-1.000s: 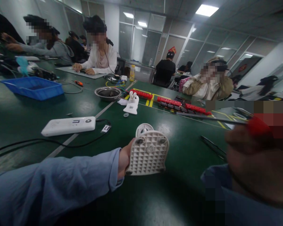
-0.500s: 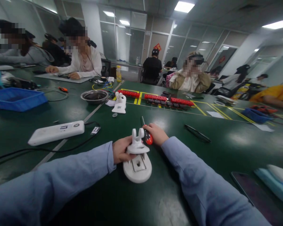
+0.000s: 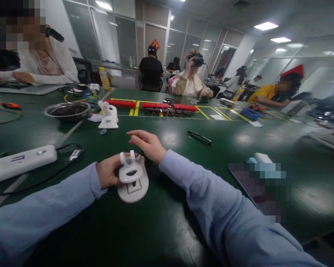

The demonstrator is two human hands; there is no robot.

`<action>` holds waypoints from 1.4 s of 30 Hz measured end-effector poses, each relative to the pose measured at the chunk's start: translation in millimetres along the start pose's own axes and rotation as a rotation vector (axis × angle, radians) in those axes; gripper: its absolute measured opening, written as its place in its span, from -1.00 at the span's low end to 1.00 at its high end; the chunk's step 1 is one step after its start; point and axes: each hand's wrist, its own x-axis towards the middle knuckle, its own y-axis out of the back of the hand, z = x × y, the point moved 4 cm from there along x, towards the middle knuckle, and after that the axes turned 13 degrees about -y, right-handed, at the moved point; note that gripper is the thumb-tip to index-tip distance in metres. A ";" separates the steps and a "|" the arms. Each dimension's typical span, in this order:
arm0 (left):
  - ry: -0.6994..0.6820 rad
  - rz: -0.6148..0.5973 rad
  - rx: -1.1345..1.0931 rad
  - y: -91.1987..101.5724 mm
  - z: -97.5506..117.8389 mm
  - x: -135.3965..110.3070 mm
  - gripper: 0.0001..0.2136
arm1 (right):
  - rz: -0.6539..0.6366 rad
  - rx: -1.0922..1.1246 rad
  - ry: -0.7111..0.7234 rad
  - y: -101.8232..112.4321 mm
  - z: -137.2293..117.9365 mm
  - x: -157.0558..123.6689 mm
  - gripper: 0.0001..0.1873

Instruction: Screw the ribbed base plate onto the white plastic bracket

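Observation:
My left hand (image 3: 109,172) is wrapped round the left side of a white plastic bracket (image 3: 133,176). The bracket has two upright prongs on top and a rounded base plate with a square outline and a hole. Farther right and beyond it, my right hand (image 3: 151,145) is held over the table, fingers stretched out to the left, with nothing visible in them. Another white plastic bracket (image 3: 109,118) stands farther back, with a small round disc (image 3: 103,131) beside it. The screwdriver from the earlier frame does not show now.
At the left lie a white power strip (image 3: 25,163) with a black cable and a metal bowl (image 3: 67,111). Red connector strips (image 3: 156,106) line the back. Glasses (image 3: 199,138) and a phone (image 3: 247,185) lie to the right. Co-workers sit around the green table (image 3: 167,211).
My right hand has let go of the red-and-black screwdriver and opened. My left hand still holds the bracket. The view has swung right, so everything sits farther left in the picture.

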 end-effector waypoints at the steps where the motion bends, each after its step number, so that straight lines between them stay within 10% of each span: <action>1: -0.038 -0.023 0.105 0.7 1.1 0.3 -0.50 | -0.102 0.244 0.025 -7.8 -11.1 -2.3 -0.65; 6: -0.261 -0.237 0.662 7.2 6.2 2.6 -0.64 | -0.350 0.661 -0.050 -32.9 -32.2 -4.5 -0.58; 13: -0.269 -0.291 0.731 19.7 -1.3 7.9 -0.71 | -0.559 0.818 0.044 -27.7 -36.9 -0.8 -0.54; 18: -0.318 -0.395 0.788 14.3 6.0 13.5 -0.46 | -0.017 0.778 0.067 43.5 -27.4 14.5 -0.49; 22: -0.400 -0.533 1.065 12.3 11.0 11.7 -0.33 | 0.231 -0.157 -0.433 82.4 30.7 31.8 -0.60; 29: -0.221 -0.332 0.999 20.3 8.2 11.1 -0.14 | 0.187 -0.284 -0.616 39.7 88.9 33.7 -0.69; 36: -0.335 -0.194 0.721 36.9 19.9 21.2 -0.21 | 0.249 0.127 -0.465 46.7 47.6 28.8 -0.62; 42: -0.459 -0.080 0.558 26.1 59.9 31.0 -0.23 | 0.028 0.594 -0.500 4.4 0.1 8.2 -0.69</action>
